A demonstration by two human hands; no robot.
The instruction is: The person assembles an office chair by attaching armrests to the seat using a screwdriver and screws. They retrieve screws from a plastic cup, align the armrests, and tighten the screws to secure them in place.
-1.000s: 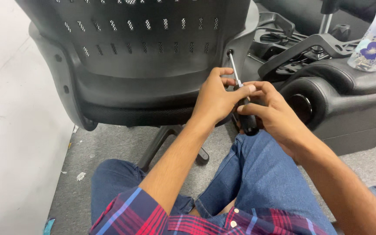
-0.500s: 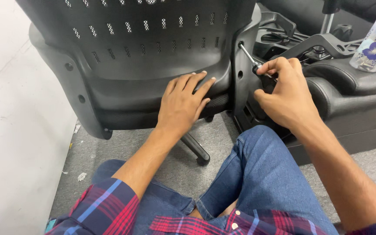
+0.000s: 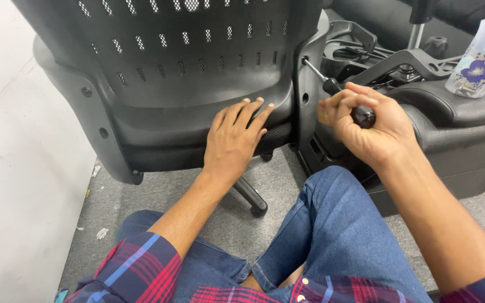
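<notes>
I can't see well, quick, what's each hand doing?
Left hand: open, flat on the black chair.
Right hand: closed around the screwdriver.

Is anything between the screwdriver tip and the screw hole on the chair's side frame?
Nothing visible. The right hand holds the screwdriver, and its shaft runs bare up to the hole in the chair frame. The left hand lies flat on the chair back, off to the side.
</notes>
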